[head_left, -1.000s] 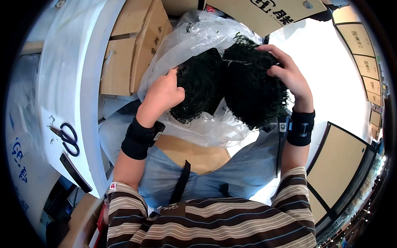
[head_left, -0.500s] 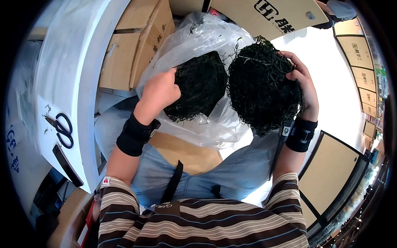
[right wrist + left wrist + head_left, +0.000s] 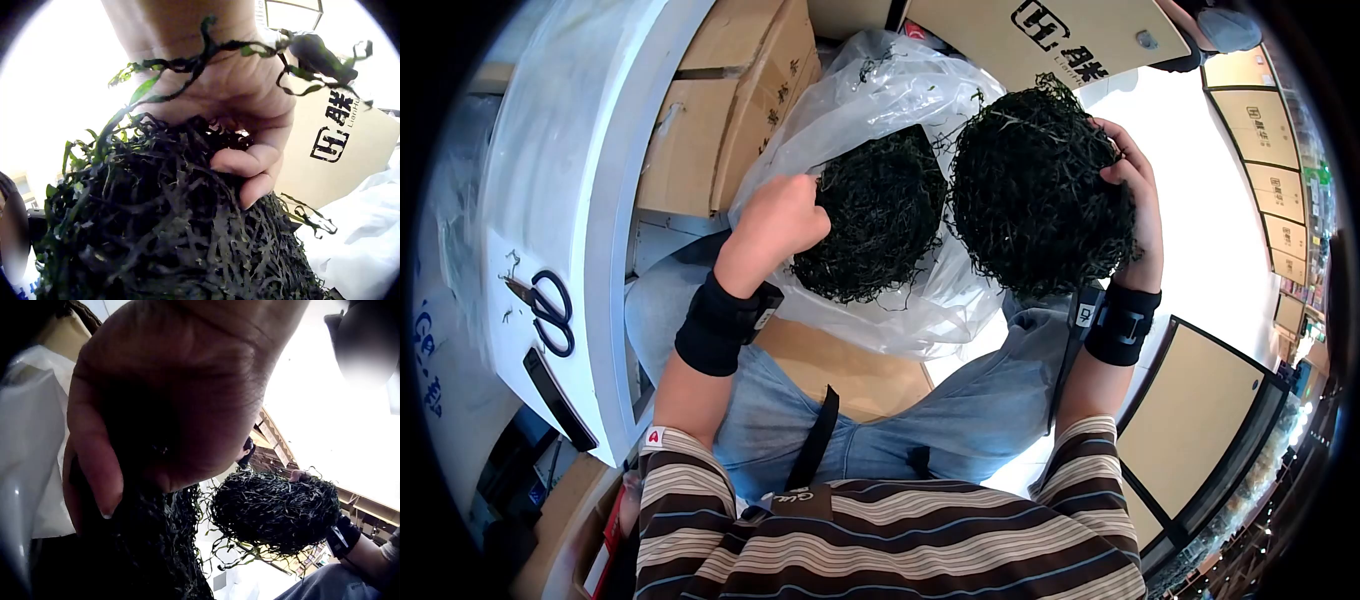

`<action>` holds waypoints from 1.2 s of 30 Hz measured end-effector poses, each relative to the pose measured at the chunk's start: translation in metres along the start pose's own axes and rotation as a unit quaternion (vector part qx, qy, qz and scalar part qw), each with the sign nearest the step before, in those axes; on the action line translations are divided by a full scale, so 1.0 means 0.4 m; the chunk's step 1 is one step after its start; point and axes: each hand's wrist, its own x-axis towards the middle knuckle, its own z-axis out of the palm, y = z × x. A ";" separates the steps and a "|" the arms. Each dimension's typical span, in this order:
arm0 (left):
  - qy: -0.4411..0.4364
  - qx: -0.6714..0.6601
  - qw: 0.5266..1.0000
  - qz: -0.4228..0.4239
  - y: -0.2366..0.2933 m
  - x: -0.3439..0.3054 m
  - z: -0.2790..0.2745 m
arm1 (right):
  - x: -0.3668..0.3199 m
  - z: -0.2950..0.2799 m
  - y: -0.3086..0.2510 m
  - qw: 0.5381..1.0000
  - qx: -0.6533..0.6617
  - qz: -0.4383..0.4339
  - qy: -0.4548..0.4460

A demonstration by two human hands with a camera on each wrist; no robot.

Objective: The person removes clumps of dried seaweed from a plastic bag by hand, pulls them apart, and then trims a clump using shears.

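Two round cakes of dark green shredded dried seaweed show in the head view. My right hand [image 3: 1140,200] grips the right cake [image 3: 1040,190] by its outer edge, fingers curled over the strands, its broad face toward the head camera. The left cake [image 3: 870,220] lies over the opened clear plastic bag [image 3: 840,110]. At its left edge is my left hand [image 3: 780,220], fingers curled. The left wrist view shows the thumb [image 3: 106,481] bent against the dark seaweed; the other fingertips are largely hidden. Loose strands [image 3: 206,62] stick up before the right wrist.
Cardboard boxes [image 3: 730,110] stand left of the bag, and a printed board [image 3: 1050,40] is behind it. On the white table at left lie scissors [image 3: 552,312] and a dark flat strip [image 3: 560,398]. A cardboard surface [image 3: 850,365] shows between my knees.
The right cake has moved rightward, away from the left one, and its face has turned up toward the head camera. My left hand has shifted slightly left and keeps its hold.
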 end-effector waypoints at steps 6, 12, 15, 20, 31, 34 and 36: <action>-0.010 -0.100 0.993 -0.068 -0.041 -0.005 -0.032 | -0.006 0.002 -0.004 0.998 0.049 0.009 0.024; 0.012 -0.100 0.994 -0.029 -0.036 -0.059 -0.118 | 0.002 -0.015 0.013 0.992 0.108 0.064 -0.002; 0.022 -0.200 0.979 -0.037 -0.049 -0.077 -0.123 | -0.007 -0.016 0.010 0.987 0.149 0.062 -0.004; 0.053 -0.187 0.981 0.000 -0.070 -0.083 -0.106 | -0.025 -0.034 0.012 0.987 0.149 0.056 -0.004; 0.073 -0.077 0.994 -0.019 -0.004 -0.088 -0.075 | -0.061 0.050 0.023 0.994 0.031 -0.036 -0.100; 0.073 -0.085 0.993 -0.026 -0.002 -0.078 -0.056 | -0.061 0.104 0.053 0.990 -0.004 -0.041 -0.135; 0.050 -0.105 0.993 -0.016 0.013 -0.073 -0.066 | -0.063 0.127 0.055 0.988 -0.024 -0.054 -0.140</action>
